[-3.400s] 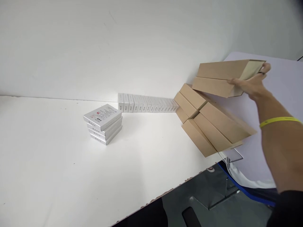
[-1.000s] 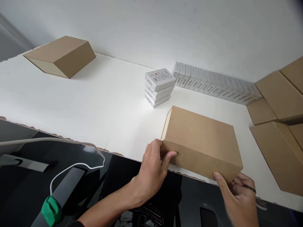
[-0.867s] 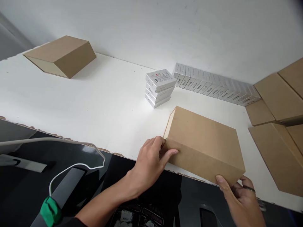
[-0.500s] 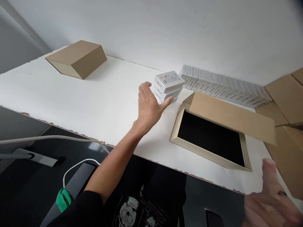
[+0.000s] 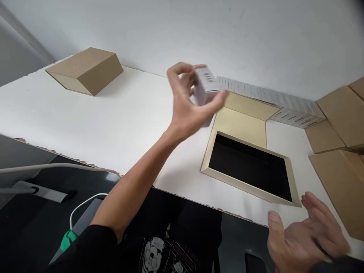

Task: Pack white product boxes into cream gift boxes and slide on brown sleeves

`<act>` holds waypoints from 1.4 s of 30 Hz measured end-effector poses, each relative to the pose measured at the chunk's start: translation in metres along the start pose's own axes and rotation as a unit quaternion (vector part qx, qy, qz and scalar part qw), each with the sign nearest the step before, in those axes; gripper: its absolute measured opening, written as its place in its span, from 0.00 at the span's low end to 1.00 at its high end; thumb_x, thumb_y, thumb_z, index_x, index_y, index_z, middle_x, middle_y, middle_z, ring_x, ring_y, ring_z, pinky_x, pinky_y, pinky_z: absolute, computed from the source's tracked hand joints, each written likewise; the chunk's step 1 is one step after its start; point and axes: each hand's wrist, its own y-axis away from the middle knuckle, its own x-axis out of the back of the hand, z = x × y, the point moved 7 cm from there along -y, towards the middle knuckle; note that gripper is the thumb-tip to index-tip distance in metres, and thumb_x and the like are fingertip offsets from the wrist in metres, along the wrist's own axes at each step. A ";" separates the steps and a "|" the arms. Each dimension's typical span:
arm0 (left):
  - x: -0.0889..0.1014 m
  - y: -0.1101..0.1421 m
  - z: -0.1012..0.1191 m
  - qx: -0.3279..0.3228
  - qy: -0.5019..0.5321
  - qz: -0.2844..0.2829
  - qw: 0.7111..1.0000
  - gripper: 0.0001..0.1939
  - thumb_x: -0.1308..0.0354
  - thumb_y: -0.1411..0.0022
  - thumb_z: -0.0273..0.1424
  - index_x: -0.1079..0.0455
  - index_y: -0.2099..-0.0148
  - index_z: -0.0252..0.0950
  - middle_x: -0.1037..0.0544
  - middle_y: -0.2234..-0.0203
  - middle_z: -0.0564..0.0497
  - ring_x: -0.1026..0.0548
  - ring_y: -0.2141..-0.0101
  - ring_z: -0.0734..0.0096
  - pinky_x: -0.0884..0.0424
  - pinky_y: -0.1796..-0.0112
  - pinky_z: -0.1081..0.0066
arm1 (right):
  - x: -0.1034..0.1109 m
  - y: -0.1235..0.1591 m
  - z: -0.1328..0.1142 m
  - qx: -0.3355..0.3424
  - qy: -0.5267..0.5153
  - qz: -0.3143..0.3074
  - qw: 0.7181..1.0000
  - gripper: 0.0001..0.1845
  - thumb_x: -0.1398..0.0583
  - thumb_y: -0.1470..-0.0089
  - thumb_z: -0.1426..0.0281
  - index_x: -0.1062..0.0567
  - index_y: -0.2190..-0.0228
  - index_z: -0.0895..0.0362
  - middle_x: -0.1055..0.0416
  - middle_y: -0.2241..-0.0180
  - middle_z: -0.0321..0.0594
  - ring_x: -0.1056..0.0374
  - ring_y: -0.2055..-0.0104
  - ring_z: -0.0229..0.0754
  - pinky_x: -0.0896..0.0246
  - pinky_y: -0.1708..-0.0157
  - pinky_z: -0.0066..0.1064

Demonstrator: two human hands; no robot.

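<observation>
My left hand (image 5: 186, 110) grips a small white carton (image 5: 205, 81) between thumb and fingers, tilted and blurred by motion, above the table. Part of another white carton (image 5: 209, 122) shows under my thumb; the rest is hidden by the hand. To the right stands a tan flap-lid gift box (image 5: 250, 189), open, with a black inside. Its lid (image 5: 247, 121) is folded back toward the row of white cartons (image 5: 301, 110) along the wall. Near the front right corner of the gift box, my right hand (image 5: 307, 239) holds nothing, its fingers apart.
A closed tan box (image 5: 93, 72) sits at the far left of the white table (image 5: 113, 121). Brown cardboard boxes (image 5: 335, 182) stand at the right edge. A pale cable (image 5: 62, 165) runs below the table's chipped front edge.
My left hand has risen from the carton stack, lifting a carton and tilting it. The gift box lid has swung back from over the opening. My right hand has moved left, fingers spread.
</observation>
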 end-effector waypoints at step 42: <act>-0.123 0.101 0.044 -0.099 -0.325 -0.587 0.735 0.39 0.29 0.41 0.51 0.31 0.38 0.28 0.18 0.63 0.40 0.20 0.61 0.49 0.31 0.50 0.53 | -0.024 0.002 -0.008 -0.021 0.085 -0.057 0.995 0.22 0.54 0.28 0.57 0.30 0.46 0.55 0.31 0.44 0.55 0.37 0.42 0.57 0.48 0.45 0.53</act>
